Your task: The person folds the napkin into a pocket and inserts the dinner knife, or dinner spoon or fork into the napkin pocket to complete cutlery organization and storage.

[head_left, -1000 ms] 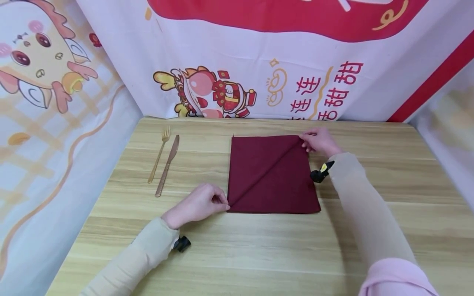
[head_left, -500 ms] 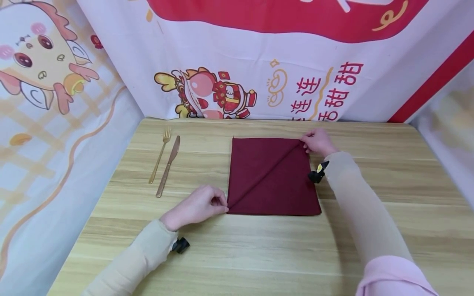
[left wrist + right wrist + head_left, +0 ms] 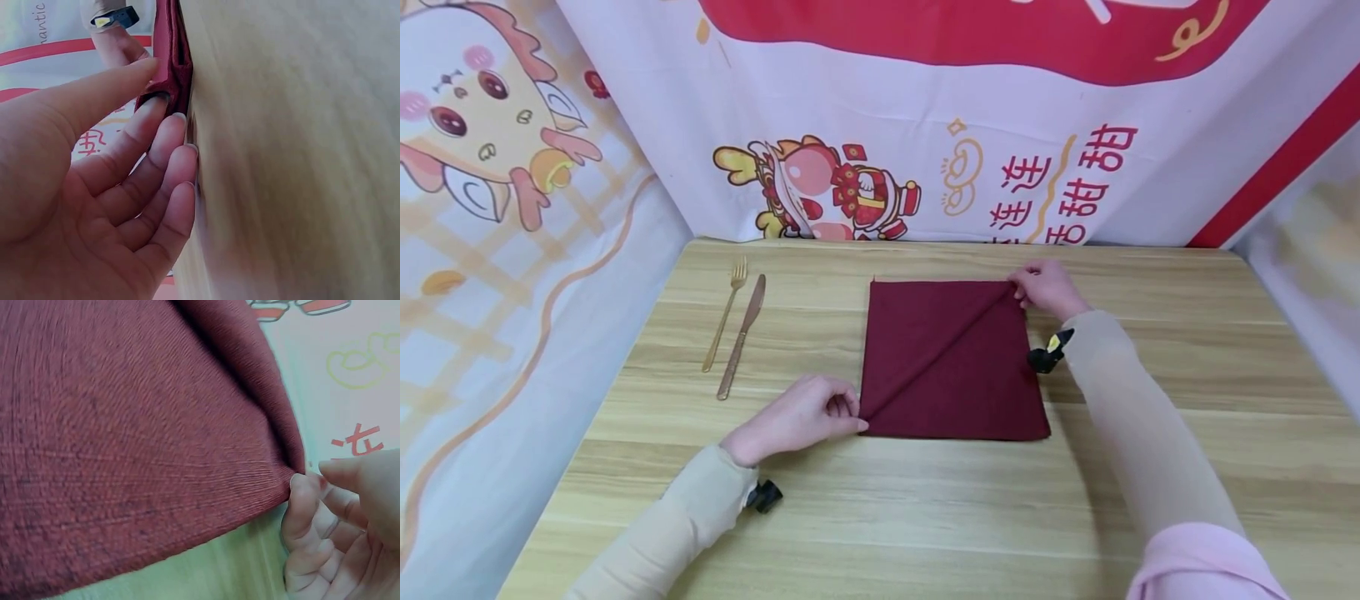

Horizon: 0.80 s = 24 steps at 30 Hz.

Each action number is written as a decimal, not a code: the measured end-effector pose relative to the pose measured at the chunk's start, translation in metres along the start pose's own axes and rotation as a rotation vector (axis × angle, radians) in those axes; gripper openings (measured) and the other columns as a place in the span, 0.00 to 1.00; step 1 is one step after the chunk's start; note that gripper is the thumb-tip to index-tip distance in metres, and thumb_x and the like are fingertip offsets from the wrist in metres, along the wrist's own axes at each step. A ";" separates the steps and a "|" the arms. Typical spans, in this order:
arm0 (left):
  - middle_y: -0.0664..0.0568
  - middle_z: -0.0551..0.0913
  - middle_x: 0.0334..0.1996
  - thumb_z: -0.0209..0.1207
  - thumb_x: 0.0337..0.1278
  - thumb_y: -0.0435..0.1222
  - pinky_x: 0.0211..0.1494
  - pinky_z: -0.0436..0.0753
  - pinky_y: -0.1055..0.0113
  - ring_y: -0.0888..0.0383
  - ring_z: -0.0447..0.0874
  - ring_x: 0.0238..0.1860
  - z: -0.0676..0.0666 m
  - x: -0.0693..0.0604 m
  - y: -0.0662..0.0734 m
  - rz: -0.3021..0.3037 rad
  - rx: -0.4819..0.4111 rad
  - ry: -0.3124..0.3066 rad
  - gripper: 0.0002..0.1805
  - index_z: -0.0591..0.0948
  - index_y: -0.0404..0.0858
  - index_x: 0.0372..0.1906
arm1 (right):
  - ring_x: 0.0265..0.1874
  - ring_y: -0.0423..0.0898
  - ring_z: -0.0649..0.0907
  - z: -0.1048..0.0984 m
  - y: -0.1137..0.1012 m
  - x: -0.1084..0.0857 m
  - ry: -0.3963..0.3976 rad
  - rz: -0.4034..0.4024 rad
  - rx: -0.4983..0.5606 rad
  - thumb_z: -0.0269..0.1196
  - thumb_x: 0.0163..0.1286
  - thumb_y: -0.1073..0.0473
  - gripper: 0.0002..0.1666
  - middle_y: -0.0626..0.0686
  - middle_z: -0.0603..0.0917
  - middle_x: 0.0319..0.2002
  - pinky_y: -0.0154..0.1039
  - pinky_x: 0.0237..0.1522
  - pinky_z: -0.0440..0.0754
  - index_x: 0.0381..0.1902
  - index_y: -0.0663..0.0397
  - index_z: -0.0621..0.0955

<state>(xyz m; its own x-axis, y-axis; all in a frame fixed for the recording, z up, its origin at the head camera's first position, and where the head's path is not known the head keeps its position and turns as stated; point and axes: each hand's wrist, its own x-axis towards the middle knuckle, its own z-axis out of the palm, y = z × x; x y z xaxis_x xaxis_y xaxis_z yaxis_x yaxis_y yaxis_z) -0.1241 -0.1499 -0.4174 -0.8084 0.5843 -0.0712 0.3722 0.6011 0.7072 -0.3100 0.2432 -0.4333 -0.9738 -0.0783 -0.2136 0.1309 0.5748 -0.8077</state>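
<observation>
A dark red cloth napkin (image 3: 955, 383), folded into a square, lies flat with a diagonal fold running from its near left corner to its far right corner. My left hand (image 3: 801, 417) pinches the near left corner. In the left wrist view its thumb (image 3: 119, 90) lies on top of the layered cloth (image 3: 170, 56), and the index fingertip is tucked under the upper layer. At the far right corner my right hand (image 3: 1047, 287) pinches the end of the fold. The right wrist view shows the cloth (image 3: 144, 437) drawn into small creases towards those fingertips (image 3: 303, 487).
A gold fork (image 3: 724, 317) and a copper-coloured knife (image 3: 742, 337) lie side by side on the wooden table (image 3: 865, 517), left of the napkin. Behind the table hangs a printed white and red curtain (image 3: 925, 100). Another printed cloth (image 3: 512, 275) hangs at the left.
The napkin has shifted very slightly towards the near side of the table. Both hands keep to the same two corners, and the fork and knife stay in place.
</observation>
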 end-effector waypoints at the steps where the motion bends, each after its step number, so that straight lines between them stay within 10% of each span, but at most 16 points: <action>1: 0.62 0.82 0.25 0.70 0.62 0.36 0.35 0.82 0.68 0.64 0.80 0.28 0.001 0.000 0.000 0.006 -0.001 0.008 0.07 0.83 0.45 0.31 | 0.22 0.42 0.81 -0.001 0.000 -0.001 -0.006 -0.007 0.009 0.57 0.79 0.55 0.21 0.53 0.82 0.27 0.33 0.27 0.80 0.52 0.71 0.81; 24: 0.66 0.86 0.29 0.68 0.63 0.33 0.29 0.71 0.69 0.69 0.73 0.26 -0.004 0.007 0.004 -0.073 0.119 -0.038 0.10 0.85 0.47 0.25 | 0.20 0.42 0.82 0.004 0.003 0.000 0.035 0.001 -0.024 0.60 0.77 0.59 0.18 0.56 0.83 0.29 0.35 0.26 0.83 0.54 0.71 0.80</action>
<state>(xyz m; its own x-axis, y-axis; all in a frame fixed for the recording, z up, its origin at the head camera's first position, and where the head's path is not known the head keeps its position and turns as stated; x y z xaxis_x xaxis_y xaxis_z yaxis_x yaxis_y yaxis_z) -0.1300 -0.1454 -0.4128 -0.8185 0.5554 -0.1471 0.3662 0.7016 0.6113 -0.3091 0.2422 -0.4380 -0.9797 -0.0493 -0.1945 0.1277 0.5946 -0.7938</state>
